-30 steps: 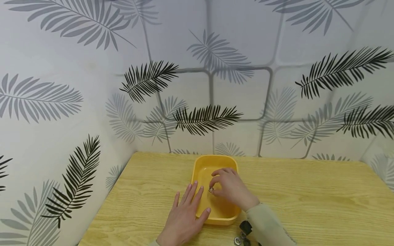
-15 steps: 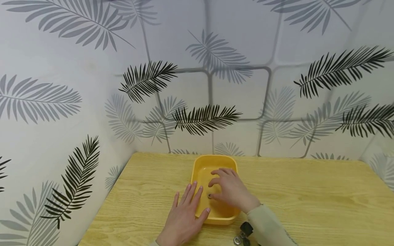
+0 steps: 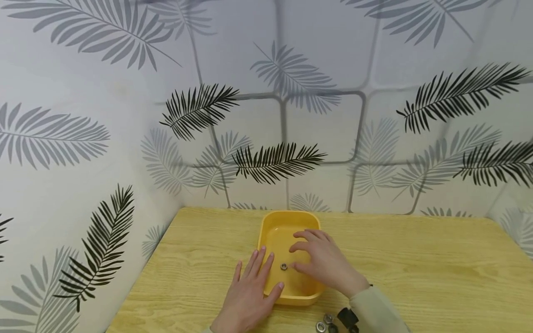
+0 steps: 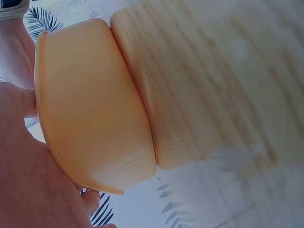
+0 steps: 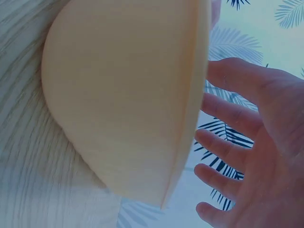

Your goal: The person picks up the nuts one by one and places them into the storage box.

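This looks like a small staged tabletop corner rather than a working room. A light wooden table (image 3: 416,259) is pushed into a corner, and behind it 2 walls (image 3: 325,92) are covered in pale wallpaper printed with grey and black palm fronds and rounded grey squares. On the table sit a yellow plastic tray (image 3: 266,231) and, at its near edge, a few small metal nuts (image 3: 325,323).

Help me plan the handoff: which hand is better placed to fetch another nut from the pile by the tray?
Right. The right hand is open, holds nothing, and its side is where the loose nuts lie. The left hand rests flat on the tray rim, steadying it.
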### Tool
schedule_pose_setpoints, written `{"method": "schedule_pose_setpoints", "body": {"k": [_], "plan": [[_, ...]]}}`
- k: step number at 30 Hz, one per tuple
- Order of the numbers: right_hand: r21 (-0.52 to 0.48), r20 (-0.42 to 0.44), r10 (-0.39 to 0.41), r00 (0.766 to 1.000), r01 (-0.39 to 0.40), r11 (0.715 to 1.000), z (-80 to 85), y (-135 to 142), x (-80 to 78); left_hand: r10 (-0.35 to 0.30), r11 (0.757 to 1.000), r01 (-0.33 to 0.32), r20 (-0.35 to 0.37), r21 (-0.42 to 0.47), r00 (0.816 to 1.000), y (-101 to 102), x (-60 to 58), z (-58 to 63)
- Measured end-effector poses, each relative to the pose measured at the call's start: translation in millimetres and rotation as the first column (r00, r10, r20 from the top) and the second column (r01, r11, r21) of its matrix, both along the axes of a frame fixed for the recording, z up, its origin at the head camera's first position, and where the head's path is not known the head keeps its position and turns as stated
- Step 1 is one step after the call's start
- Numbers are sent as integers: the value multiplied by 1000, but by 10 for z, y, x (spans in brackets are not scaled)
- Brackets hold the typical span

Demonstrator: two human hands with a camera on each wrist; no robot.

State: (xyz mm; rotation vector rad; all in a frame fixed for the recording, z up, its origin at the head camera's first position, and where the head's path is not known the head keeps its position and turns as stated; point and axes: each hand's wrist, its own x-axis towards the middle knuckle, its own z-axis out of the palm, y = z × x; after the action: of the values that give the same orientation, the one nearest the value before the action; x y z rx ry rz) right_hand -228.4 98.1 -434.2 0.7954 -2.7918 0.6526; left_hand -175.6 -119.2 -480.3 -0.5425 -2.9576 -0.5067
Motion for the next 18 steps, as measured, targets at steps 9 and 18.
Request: {"method": "schedule_pose_setpoints", "body": {"k": [9, 18], "plan": [[-3, -57, -7, 998, 7, 1000, 60, 170, 77, 5, 1000, -5, 10, 27, 1000, 3, 7, 5], [-12, -108, -31, 994, 30, 999, 160, 317, 205, 3, 999, -3, 10, 36, 1000, 12, 15, 19]]}}
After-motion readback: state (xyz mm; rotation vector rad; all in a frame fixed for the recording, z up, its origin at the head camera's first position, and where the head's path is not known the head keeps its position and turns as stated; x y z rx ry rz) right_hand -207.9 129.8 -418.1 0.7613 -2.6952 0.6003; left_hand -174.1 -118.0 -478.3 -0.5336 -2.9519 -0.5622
